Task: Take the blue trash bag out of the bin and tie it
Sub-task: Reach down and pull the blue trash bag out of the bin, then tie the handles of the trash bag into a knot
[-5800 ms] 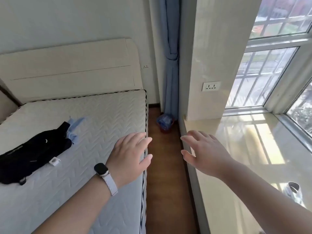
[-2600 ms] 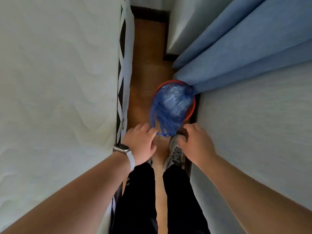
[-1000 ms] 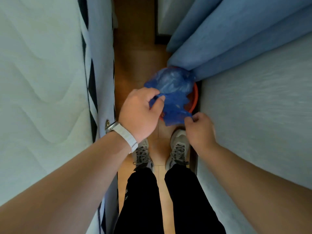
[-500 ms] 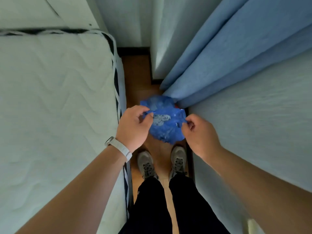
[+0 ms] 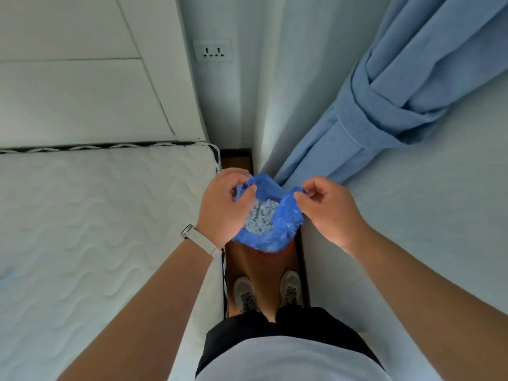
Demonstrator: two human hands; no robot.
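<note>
The blue trash bag [image 5: 277, 232] hangs between my two hands, its mouth pulled open and pale crumpled scraps [image 5: 261, 218] showing inside. My left hand [image 5: 224, 207], with a watch on the wrist, pinches the bag's left rim. My right hand [image 5: 327, 210] pinches the right rim. Directly under the bag a sliver of the red bin [image 5: 286, 250] shows on the wooden floor; most of the bin is hidden by the bag.
I stand in a narrow floor strip [image 5: 261, 268] between a white mattress [image 5: 96, 229] on the left and a pale ledge [image 5: 412, 215] on the right. A tied blue curtain [image 5: 384, 100] hangs at the right. A wall socket [image 5: 212, 50] sits above. My shoes [image 5: 244, 294] are below the bin.
Both hands have lifted the bag higher out of the bin and spread its mouth open, so the scraps inside now show. My view has tilted up toward the headboard and socket.
</note>
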